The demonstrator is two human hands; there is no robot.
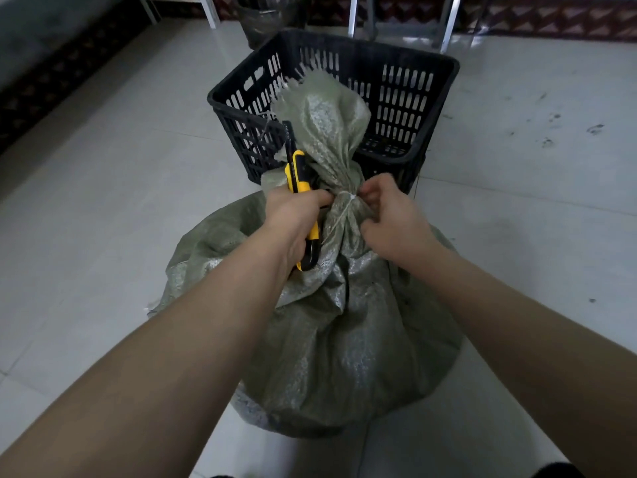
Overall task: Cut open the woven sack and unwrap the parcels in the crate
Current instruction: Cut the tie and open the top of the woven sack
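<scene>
A: Centre of view: a bulging grey-green woven sack [344, 339], standing on pale floor tiles [103, 201]. Gathered into a tight neck near the top, bound with thin white string [348, 198]. Above the tie, loose fabric fanning up and leaning against the crate behind.

B: And the crate?

A: Black slatted plastic crate [406, 94], directly behind the sack, touching its flared top. Appears bare inside as far as visible; near part of the interior hidden by the sack.

B: Hands?

A: Left hand [296, 215] at the left side of the sack's neck, curled closed around a yellow-and-black utility knife [300, 181]. Knife upright, dark tip pointing up beside the flared fabric, lower end of the handle poking out below the palm against the sack. Blade itself too dark to make out. Right hand [389, 219] at the right side of the neck, fingers pinched on the gathered fabric just beside the string, thumb pressed lower on the same bunch. Both bare forearms reaching in from the bottom corners.

B: Anything beyond the sack?

A: Behind the crate, a dark bin [265, 19] with a plastic liner, and pale metal furniture legs [448, 22]. Right of the crate, dark smudges on the tiles. A patterned dark carpet [551, 15] along the far edge.
</scene>
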